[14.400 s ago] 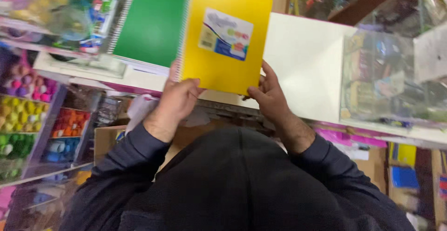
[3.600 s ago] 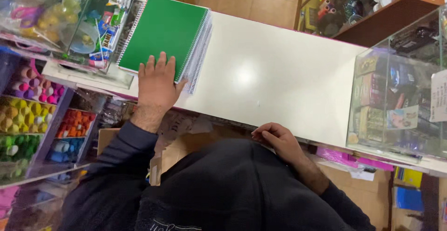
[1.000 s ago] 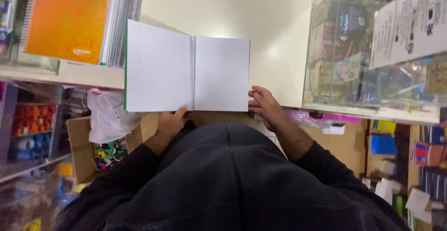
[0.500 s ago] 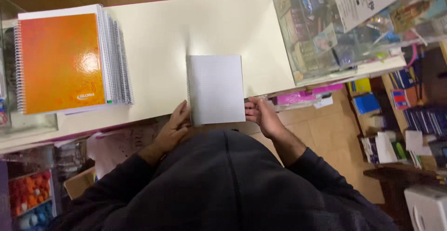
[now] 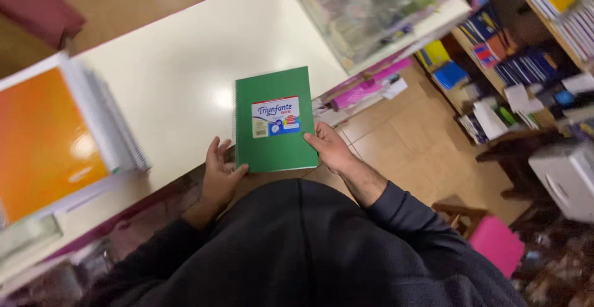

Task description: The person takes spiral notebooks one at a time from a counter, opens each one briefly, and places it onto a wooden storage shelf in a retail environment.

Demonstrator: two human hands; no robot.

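A closed green notebook [image 5: 275, 120] is held over the near edge of the cream counter [image 5: 185, 66], gripped at its lower right edge by the right hand [image 5: 331, 149] with thumb curled on the cover, while the left hand [image 5: 219, 174] lies loosely open, fingertips touching the lower left corner by the spiral. A steadier hold would likely be had if both edges were pinched and the book kept flat. A white-blue rectangular label sits mid-cover; an orange-topped notebook stack [image 5: 55, 140] lies left, a clear case [image 5: 371, 10] upper right.
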